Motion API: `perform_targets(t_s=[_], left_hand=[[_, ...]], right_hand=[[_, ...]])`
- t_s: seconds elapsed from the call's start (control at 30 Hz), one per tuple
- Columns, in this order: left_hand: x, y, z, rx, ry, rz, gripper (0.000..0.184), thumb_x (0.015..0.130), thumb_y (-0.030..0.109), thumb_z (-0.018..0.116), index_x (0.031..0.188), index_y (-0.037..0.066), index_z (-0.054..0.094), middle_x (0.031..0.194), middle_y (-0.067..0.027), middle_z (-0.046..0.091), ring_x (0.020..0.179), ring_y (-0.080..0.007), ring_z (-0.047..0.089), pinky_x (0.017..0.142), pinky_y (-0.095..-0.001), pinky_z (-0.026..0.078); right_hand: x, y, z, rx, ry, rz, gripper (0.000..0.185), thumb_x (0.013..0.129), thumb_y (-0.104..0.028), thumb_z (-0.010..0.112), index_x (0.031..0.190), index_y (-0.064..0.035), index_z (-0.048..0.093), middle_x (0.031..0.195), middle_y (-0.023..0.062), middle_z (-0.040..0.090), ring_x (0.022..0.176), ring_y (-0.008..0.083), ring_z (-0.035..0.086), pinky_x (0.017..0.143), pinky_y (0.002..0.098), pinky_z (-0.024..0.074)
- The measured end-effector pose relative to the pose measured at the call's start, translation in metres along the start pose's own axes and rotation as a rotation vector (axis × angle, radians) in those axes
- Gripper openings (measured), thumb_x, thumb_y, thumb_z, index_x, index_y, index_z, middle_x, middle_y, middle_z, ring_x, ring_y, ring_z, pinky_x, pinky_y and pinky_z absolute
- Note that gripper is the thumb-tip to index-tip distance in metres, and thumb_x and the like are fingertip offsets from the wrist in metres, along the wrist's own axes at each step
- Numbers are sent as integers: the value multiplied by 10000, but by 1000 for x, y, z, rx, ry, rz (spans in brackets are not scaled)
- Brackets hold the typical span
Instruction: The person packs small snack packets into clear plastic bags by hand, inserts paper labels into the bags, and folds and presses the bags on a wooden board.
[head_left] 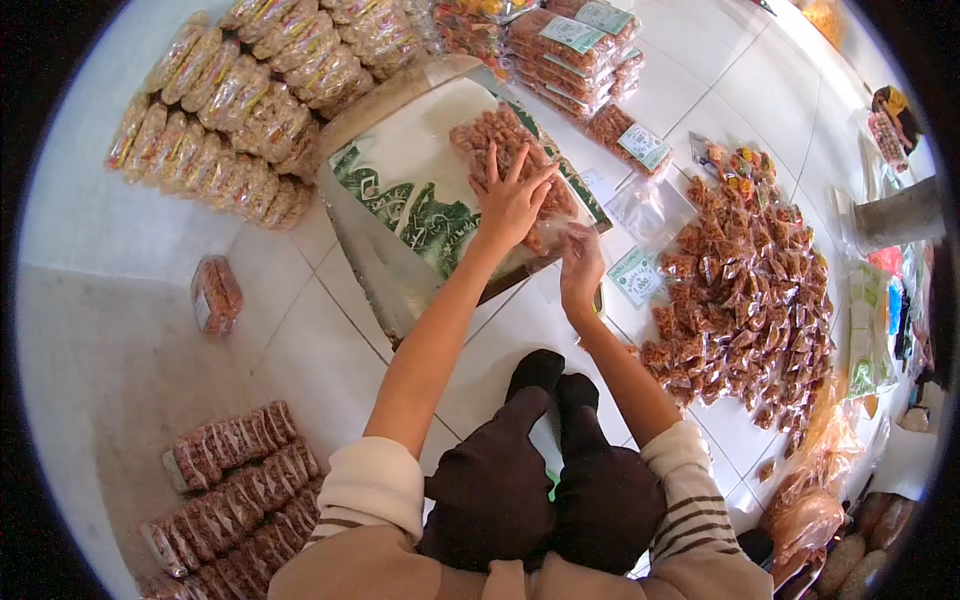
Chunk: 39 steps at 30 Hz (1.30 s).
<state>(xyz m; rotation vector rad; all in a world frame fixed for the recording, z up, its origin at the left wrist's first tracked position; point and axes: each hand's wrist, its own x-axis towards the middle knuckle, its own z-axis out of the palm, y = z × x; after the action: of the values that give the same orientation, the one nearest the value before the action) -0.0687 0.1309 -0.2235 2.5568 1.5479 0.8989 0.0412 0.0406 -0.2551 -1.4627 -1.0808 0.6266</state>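
Snack bag [483, 132] lies on a white and green box [415, 145], the person's left hand [511, 203] resting on it, fingers spread wide. The right hand [581, 266] pinches the bag's clear plastic end. Stacked packets [568, 50] sit beyond the box; small bags [740, 290] lie heaped on the right.
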Motion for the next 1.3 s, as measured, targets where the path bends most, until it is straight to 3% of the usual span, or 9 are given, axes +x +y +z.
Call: perform_targets(t_s=[0.13,0.27,0.37,0.43,0.5,0.67,0.9,1.1,1.3], left_hand=[[-2,0,-3,-20,3,4,310,899,260,450,1199,300,521,1362,-100,338,1250,-452,177,1032,-531,194],[-1,0,-1,5,0,14,310,904,272,440,1202,304,519,1363,-90,339,1254,-453,174,1032,-528,197],[-4,0,1,-41,24,-27,297,897,318,446,1179,349,532,1378,-33,334,1302,-397,141,901,-722,148],[-3,-2,4,-60,20,-46,301,899,320,439,1186,357,522,1375,-36,336,1302,-396,143,920,-708,145],[-3,-2,6,-40,14,-47,312,901,310,436,1203,342,507,1376,-34,333,1302,-396,143,933,-698,135],[-4,-10,9,-311,47,-161,354,913,270,409,1265,262,447,1384,-70,312,1294,-407,152,988,-637,120],[-26,-7,13,-231,233,-295,416,930,257,376,1320,114,363,1449,-171,71,1323,-338,105,1044,-494,147],[-36,13,22,-626,340,-414,522,936,252,363,1382,51,179,1438,-231,18,1339,-356,25,1069,-442,107],[-38,19,20,-624,309,-418,566,930,253,390,1388,36,136,1436,-237,9,1339,-356,27,1076,-424,85]], right_hand=[[21,3,19,23,-11,51,135,792,-60,607,894,27,590,786,111,615,748,168,587,668,305,469],[27,15,32,53,42,112,298,728,-68,626,1017,-10,576,835,117,595,768,251,571,701,335,442],[25,-11,17,-98,-4,10,212,739,-56,595,947,-24,573,848,129,567,777,275,559,700,348,441],[29,-3,5,-230,-68,-413,144,758,-37,562,902,-29,554,866,137,543,801,286,554,703,361,442],[32,1,5,-265,-58,-435,33,788,4,539,816,11,522,782,118,526,738,239,556,654,344,462],[21,-3,10,206,20,19,183,727,39,589,896,-23,554,967,123,580,904,273,573,744,334,466],[25,15,10,-63,-2,-268,156,769,24,588,920,-11,601,954,75,600,772,154,605,655,248,482],[31,0,25,-13,-59,69,220,726,-51,614,943,-20,598,1027,140,572,889,274,587,784,345,454],[33,-4,33,-239,37,-47,188,795,-82,594,968,-8,592,873,86,582,707,176,578,651,269,468]])
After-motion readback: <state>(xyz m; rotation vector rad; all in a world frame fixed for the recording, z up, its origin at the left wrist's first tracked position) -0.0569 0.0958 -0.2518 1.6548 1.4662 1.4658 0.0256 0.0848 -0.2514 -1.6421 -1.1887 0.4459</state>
